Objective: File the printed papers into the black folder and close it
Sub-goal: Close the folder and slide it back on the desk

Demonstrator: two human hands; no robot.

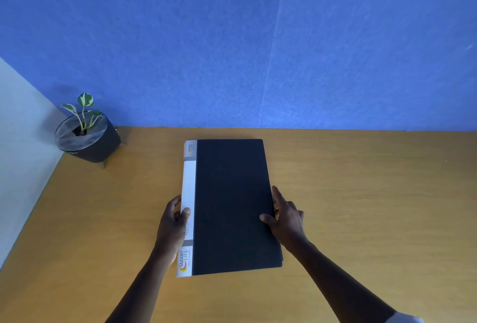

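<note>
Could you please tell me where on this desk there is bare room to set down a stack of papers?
The widest bare stretch of desk lies right of the black folder. Another lies between the folder and the potted plant. The middle is crowded: left hand and right hand grip the folder's edges.

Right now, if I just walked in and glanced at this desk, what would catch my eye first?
The closed black folder lying flat in the middle of the wooden desk, its white spine on the left. The left hand grips that spine edge while the right hand holds the opposite edge. Then the small potted plant in the far left corner, against the blue wall.
</note>
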